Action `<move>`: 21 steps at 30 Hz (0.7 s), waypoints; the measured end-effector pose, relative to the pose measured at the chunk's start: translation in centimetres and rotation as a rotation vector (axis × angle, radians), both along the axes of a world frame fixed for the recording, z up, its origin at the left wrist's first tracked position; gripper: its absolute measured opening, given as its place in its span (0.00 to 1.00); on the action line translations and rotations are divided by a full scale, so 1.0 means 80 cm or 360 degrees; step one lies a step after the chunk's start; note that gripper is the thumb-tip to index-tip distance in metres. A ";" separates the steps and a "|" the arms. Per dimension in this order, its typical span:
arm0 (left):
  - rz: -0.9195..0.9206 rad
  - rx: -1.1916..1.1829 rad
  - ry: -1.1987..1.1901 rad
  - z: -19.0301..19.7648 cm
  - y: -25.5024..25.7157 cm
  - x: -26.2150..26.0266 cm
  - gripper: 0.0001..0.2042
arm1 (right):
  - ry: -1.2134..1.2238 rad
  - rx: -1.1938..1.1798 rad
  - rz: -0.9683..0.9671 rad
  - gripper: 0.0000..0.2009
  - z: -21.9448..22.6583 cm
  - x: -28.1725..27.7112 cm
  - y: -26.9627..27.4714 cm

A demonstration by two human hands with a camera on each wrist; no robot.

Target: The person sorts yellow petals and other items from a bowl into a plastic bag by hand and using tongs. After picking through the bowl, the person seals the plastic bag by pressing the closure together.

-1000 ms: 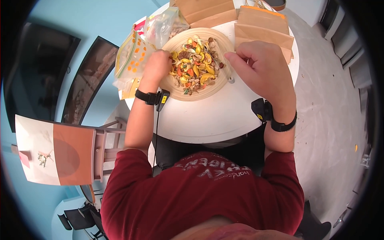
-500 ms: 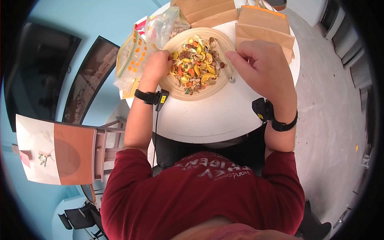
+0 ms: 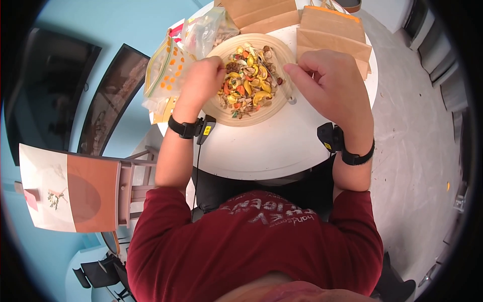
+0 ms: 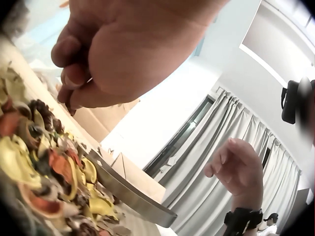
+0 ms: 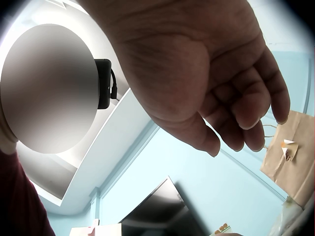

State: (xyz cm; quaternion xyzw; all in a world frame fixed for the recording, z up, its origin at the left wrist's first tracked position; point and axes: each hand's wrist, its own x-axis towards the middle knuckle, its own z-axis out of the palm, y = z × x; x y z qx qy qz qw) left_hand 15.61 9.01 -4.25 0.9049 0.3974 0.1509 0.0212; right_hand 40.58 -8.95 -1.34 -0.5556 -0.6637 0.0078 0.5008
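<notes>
On the round wooden plate (image 3: 236,119) lies a heap of potpourri (image 3: 246,85): yellow and orange slices, brown cones and dried bits. My left hand (image 3: 204,78) hovers over the plate's left side, fingers curled down and fingertips together. A small dark piece (image 4: 72,111) shows at those fingertips in the left wrist view; its kind is too small to make out. My right hand (image 3: 329,83) is raised beside the plate's right edge, fingers loosely bent and holding nothing. Metal tongs (image 4: 133,191) lie across the plate's right side, by the heap.
Clear plastic bags (image 3: 211,32), one zip bag with orange dots (image 3: 168,68), stand left of the plate on the round white table (image 3: 261,158). Brown paper bags (image 3: 332,38) stand at the back and right. A stool or chair (image 3: 143,176) is at the left.
My left hand has moved up and right from the plate's left edge to over the heap's left side. My right hand stays nearly still.
</notes>
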 end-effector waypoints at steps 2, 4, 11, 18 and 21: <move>-0.0195 -0.0081 -0.0106 -0.007 -0.003 0.013 0.05 | 0.0010 -0.0007 0.0006 0.18 0.000 0.000 0.000; -0.0427 0.0028 -0.0166 -0.021 -0.001 0.025 0.05 | 0.0024 -0.0012 0.0020 0.18 0.002 0.000 -0.001; -0.0447 -0.0111 0.0033 -0.024 -0.011 0.041 0.10 | 0.0014 0.0009 -0.0023 0.18 0.001 0.003 -0.005; -0.0349 -0.0054 0.0163 -0.021 -0.012 0.044 0.14 | 0.0015 0.0037 -0.0013 0.18 0.000 0.004 -0.003; -0.0369 -0.0129 0.0236 -0.023 -0.004 0.048 0.14 | 0.0035 0.0028 -0.0004 0.18 0.001 0.003 -0.004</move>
